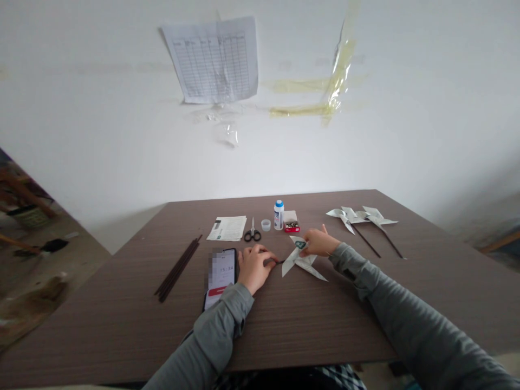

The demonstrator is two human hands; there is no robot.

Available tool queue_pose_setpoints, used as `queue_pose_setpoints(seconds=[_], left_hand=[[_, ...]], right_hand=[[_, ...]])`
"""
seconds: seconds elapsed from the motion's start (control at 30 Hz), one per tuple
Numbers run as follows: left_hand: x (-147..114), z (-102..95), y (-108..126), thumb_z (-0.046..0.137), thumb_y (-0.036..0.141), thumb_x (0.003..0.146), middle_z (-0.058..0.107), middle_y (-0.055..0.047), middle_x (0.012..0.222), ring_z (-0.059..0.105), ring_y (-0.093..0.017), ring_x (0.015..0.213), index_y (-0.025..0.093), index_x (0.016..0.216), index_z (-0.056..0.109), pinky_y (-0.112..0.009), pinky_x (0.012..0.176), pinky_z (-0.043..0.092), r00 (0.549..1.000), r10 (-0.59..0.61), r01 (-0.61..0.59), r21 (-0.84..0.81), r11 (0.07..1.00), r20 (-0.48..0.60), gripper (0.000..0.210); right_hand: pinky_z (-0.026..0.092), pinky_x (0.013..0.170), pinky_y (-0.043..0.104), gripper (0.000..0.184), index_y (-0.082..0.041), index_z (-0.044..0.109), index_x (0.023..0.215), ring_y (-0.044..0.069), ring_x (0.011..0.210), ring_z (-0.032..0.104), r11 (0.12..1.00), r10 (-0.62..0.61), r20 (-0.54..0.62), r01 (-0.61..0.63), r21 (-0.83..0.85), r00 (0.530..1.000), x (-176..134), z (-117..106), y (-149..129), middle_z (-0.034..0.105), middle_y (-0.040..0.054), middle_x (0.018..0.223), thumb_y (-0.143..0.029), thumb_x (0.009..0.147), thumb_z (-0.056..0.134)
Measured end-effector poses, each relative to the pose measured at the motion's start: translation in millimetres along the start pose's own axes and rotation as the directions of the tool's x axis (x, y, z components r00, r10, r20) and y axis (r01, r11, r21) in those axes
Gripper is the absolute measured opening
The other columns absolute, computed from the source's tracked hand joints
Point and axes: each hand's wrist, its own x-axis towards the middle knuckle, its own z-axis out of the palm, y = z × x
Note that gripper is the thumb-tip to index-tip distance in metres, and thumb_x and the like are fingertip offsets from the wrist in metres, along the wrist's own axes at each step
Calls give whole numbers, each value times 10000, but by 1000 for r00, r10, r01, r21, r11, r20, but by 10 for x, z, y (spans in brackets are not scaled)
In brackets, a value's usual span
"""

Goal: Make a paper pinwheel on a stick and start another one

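A paper pinwheel (303, 261) with printed blades lies in front of me on the brown table. My right hand (322, 241) is closed on it from the right, fingers pressed near its middle. On the left, my left hand (255, 266) is closed round a thin dark stick (280, 262), most of which the hand hides. The stick's visible end reaches the pinwheel's left side; whether the two are joined I cannot tell. Beside my left hand lies a phone (221, 276) with a lit screen showing a timer.
Dark sticks (179, 268) lie at the left. Paper sheets (227, 228), scissors (252, 233), a small clear cup (265, 225), a blue-capped white bottle (278, 215) and a red box of pins (291, 225) stand along the back. Two pinwheels on sticks (368, 216) lie at back right.
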Motion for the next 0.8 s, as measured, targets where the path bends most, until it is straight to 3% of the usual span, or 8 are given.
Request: queue_pose_setpoints(seconds=[0.47,0.8], left_hand=[[18,11,-45,810,250,1175,793,-33,1819,617,-430,1770,431,1237,1051,-766,1545,402,1000,2,-2,-48,999,2,307],[1,-4,-32,824,234,1137,817,-42,1776,630,-430,1740,408,1136,1041,-764,1520,421,999,10,-13,-74,997,-35,278]], right_hand=[[299,1581,793,115,-272,1024,1047,450,1451,886,998,36,-2,-36,56,999,-21,-33,0,1012,102,1192,-334,950,1014],[381,1540,758,48,-265,992,922,453,1381,896,998,40,-31,-38,52,999,88,28,32,996,104,1151,-303,904,1015]])
